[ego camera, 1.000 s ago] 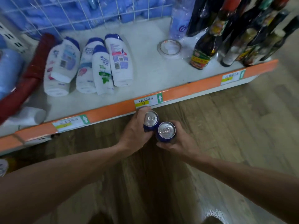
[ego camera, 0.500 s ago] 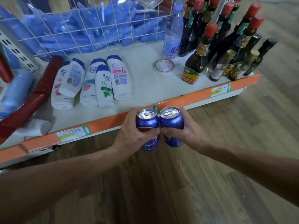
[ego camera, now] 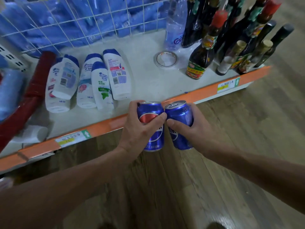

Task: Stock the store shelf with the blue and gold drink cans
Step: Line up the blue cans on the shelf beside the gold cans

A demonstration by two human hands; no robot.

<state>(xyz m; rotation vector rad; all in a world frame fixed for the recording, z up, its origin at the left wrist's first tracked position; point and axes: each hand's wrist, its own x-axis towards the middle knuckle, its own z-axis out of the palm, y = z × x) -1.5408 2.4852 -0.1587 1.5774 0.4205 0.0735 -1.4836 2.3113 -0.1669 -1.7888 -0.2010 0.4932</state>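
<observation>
Presently, my left hand [ego camera: 140,129] is wrapped around a blue can [ego camera: 152,128], thumb across its front and fingers curled round the far side. My right hand [ego camera: 189,129] grips a second blue can [ego camera: 179,116] the same way, thumb pressed on the near face. Both cans are held in the air, side by side and nearly touching, just in front of the orange shelf edge [ego camera: 206,93], partly overlapping it and partly over the wood floor [ego camera: 231,146].

Condition of the cans: glossy deep blue bodies with silver tops. The left one stands close to upright and shows a red and white round emblem with white lettering beneath. The right one tilts, its top leaning toward the other, pull tab visible; its label is mostly hidden by my thumb. I see no gold on either.

Behind the shelf edge, on the white shelf board [ego camera: 148,80], white shampoo bottles [ego camera: 92,80] with blue caps lie flat, up and to the left of the cans. A roll of clear tape [ego camera: 166,59] sits further back. Dark sauce bottles [ego camera: 231,43] stand at the far right of the edge. A wire grid [ego camera: 82,22] closes the back.
</observation>
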